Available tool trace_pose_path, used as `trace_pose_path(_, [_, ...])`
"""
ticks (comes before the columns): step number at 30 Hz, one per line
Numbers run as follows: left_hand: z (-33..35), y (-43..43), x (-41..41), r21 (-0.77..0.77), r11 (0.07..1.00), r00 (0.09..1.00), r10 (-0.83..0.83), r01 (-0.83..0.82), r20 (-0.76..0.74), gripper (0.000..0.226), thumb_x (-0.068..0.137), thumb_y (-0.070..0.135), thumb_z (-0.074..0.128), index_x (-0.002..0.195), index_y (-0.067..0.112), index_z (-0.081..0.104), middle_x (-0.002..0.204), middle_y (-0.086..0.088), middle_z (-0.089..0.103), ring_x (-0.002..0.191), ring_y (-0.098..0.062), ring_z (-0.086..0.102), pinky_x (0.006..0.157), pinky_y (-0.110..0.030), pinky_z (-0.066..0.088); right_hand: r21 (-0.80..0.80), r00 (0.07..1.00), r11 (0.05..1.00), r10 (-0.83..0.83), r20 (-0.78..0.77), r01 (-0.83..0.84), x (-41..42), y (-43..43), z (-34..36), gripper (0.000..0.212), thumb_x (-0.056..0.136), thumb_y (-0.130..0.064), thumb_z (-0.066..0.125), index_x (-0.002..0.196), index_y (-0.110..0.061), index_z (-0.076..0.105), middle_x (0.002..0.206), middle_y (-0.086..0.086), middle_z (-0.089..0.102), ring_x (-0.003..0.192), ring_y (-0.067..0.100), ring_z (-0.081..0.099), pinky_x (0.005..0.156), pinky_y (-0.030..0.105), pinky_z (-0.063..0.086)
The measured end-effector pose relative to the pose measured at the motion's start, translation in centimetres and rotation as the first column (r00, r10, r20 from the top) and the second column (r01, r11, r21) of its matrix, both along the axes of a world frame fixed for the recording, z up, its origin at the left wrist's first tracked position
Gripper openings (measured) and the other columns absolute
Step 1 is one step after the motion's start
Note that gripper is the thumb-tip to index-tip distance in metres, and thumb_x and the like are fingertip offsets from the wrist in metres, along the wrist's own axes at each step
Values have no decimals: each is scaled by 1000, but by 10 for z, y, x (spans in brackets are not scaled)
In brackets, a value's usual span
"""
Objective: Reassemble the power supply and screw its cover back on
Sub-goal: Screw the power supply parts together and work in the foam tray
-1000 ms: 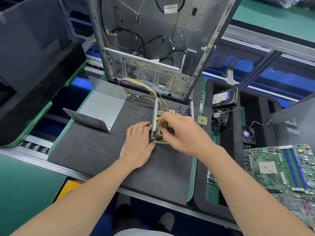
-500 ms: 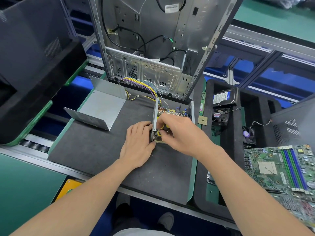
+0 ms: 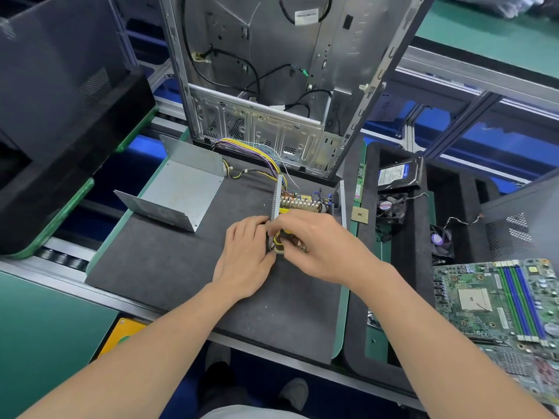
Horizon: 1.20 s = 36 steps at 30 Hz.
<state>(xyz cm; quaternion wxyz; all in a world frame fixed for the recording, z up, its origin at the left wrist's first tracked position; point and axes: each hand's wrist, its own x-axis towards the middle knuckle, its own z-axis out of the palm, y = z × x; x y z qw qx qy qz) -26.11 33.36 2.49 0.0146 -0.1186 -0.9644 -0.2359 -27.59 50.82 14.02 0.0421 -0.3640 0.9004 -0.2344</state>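
Fingers [image 3: 252, 226] on perforated metal power supply [image 3: 302, 204], folded sheet-metal cover [image 3: 181, 189]

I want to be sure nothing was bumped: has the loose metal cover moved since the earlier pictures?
No. The metal cover keeps its place on the black mat, its far corner equally near the computer case.

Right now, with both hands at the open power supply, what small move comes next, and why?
Probably finish inside first: the left hand holds the side wall of the power supply, the right hand works within it. The cover lies apart on the mat, so reaching for it likely comes after.
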Motion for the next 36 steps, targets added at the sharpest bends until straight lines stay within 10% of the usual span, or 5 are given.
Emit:
trace_pose_path(6, [0,0,0,47,999,1000,8,-8,-3,50,95,28,58,143,16,50,151,3,42,143,-15,26,121,-36,17,-53,923,978,-208,-324,202,6,-10,-8,33,91,-28,83,81,-9,58,66,-5,47,57,24,44,50,31,38])
trace_pose_path(11, [-1,-1,0,14,1000,1000,-9,10,-24,46,94,28,60,137,14,53,146,0,47,142,-21,36,119,-38,23,-160,985,973,-169,-19,164,1,-2,-14,22,100,-17,70,121,-19,67,111,-10,70,100,13,65,88,31,54])
trace_pose_path(29, [-6,-2,0,35,999,1000,12,-12,-19,45,95,30,57,138,17,51,147,3,44,141,-17,32,120,-36,21,-136,925,922,-374,-68,363,-7,-17,-26,41,92,-42,79,82,-16,48,70,-8,50,66,16,42,59,29,37])
trace_pose_path(36, [-3,-1,-1,8,1000,1000,1,-1,-15,46,97,30,56,141,17,49,147,3,44,143,-18,33,120,-38,22,-121,994,987,-103,26,106,-15,-6,-10,15,94,-10,71,107,-14,65,95,-5,65,81,6,50,76,22,44])
